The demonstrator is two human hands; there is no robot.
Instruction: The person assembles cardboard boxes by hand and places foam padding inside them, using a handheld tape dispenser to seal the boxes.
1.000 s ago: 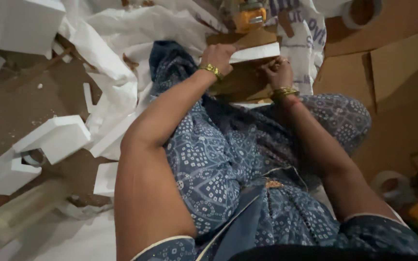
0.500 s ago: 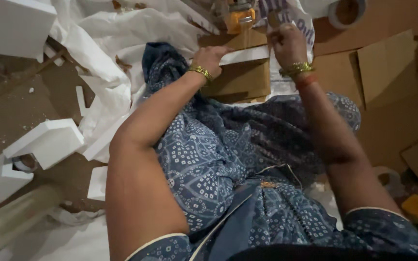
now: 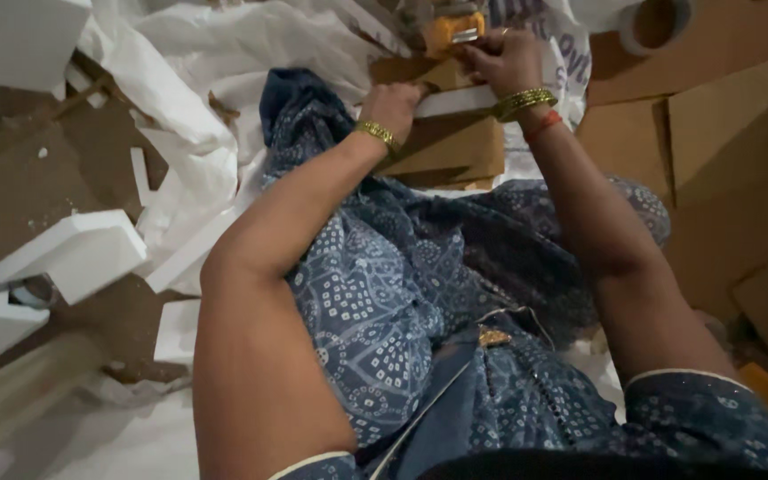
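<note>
Since the earlier frame, right hand has reached to twelve o'clock, fingers grasping the orange tape dispenser; left hand, clenched, steadies the brown cardboard box.

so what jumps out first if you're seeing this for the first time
Both hands meet at the top centre: the left hand presses a brown cardboard box with a white foam strip across it, and the right hand reaches an orange tool just beyond. The blue patterned cloth over the lap fills the middle, with white foam blocks scattered on the left.
</note>
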